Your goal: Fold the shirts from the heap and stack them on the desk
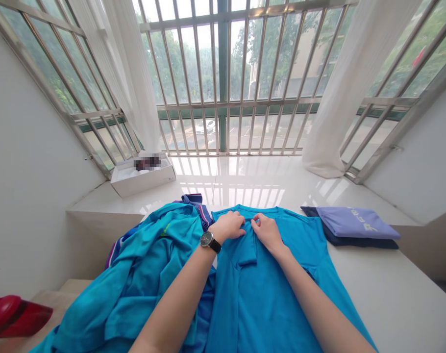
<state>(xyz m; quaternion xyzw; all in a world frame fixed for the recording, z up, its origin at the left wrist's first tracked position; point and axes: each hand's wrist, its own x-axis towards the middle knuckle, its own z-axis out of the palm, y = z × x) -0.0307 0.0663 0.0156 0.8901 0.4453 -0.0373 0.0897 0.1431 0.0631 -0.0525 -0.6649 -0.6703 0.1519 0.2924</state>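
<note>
A bright blue T-shirt [270, 299] lies spread in front of me, its neckline toward the window. The left side is folded inward, and the short sleeve rests on the shirt's body. My left hand [228, 226], below a wristwatch [207, 239], has its fingers closed on the cloth near the left shoulder. Close beside it, my right hand [266, 231] pinches the upper edge of the folded part between thumb and fingers. A small gap separates the two hands. Part of the lower shirt is hidden behind my forearms.
Left of the shirt is a crumpled heap of blue clothes [145, 279]. Folded lilac and dark garments [359, 225] lie at the right. A white open box [145, 181] stands on the sill [237, 181] before the barred window. A red object [17, 316] is at lower left.
</note>
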